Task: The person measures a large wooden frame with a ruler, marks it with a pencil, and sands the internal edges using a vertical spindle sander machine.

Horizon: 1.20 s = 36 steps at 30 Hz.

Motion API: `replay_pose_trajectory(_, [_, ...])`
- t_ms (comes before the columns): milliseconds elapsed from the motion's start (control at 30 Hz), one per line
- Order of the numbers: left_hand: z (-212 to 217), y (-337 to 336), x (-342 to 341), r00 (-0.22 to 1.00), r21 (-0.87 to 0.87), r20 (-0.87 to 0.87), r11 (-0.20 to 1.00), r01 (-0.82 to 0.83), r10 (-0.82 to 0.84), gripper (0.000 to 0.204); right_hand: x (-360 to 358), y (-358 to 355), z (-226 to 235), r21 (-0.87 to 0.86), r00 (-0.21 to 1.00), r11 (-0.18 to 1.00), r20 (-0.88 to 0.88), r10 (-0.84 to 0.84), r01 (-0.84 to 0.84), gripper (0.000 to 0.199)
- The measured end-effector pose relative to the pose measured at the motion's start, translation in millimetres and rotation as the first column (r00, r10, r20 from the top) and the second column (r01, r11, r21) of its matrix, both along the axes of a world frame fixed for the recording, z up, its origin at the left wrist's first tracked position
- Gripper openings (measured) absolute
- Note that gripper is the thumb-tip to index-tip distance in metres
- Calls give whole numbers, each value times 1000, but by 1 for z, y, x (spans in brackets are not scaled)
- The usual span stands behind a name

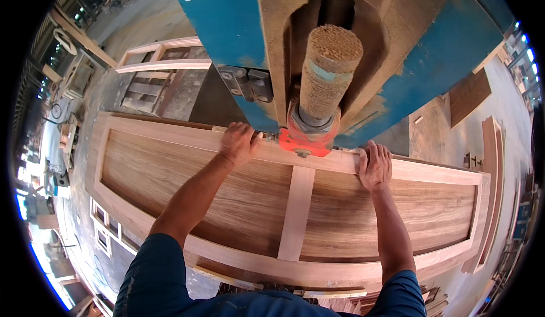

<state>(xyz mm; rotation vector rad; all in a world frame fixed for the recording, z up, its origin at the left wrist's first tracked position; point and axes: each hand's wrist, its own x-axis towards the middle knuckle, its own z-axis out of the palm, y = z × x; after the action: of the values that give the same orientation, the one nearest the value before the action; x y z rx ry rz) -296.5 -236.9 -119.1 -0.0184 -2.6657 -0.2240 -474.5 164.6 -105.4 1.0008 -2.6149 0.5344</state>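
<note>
A long wooden door point(340, 220), with pale frame rails around two darker grained panels, lies across in front of me. My left hand point(238, 144) is closed over its far rail, left of the middle, with the fingertips curled past the edge. Further right, my right hand point(375, 168) grips the same rail, its fingers over the far edge. Between my hands, the red head point(305, 142) of a woodworking machine sits at the rail. Above it stands a thick, sawdust-coated cylinder point(330, 76). Exactly how the head meets the wood is hidden.
The machine's blue housing point(221, 24), caked with sawdust, rises beyond the door. A pale wooden frame point(164, 53) rests on a pallet at far left. Long wooden boards point(493, 186) stand past the door's right end. More small frames point(105, 226) lie low at left.
</note>
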Motion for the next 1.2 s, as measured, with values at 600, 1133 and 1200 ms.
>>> replay_pose_trajectory(600, [9,7,3,998,-72,30,996,-45,47,23,-1,1,0,3,999,1000,-32,-4,4,36])
replay_pose_trajectory(1133, [1,-1,7,998,-96,35,995,-41,45,27,1,-2,6,-36,998,999,-55,3,-5,32])
replay_pose_trajectory(1200, [3,3,3,999,-91,-8,995,-34,33,27,0,-1,6,-14,1000,1000,-23,-8,8,33])
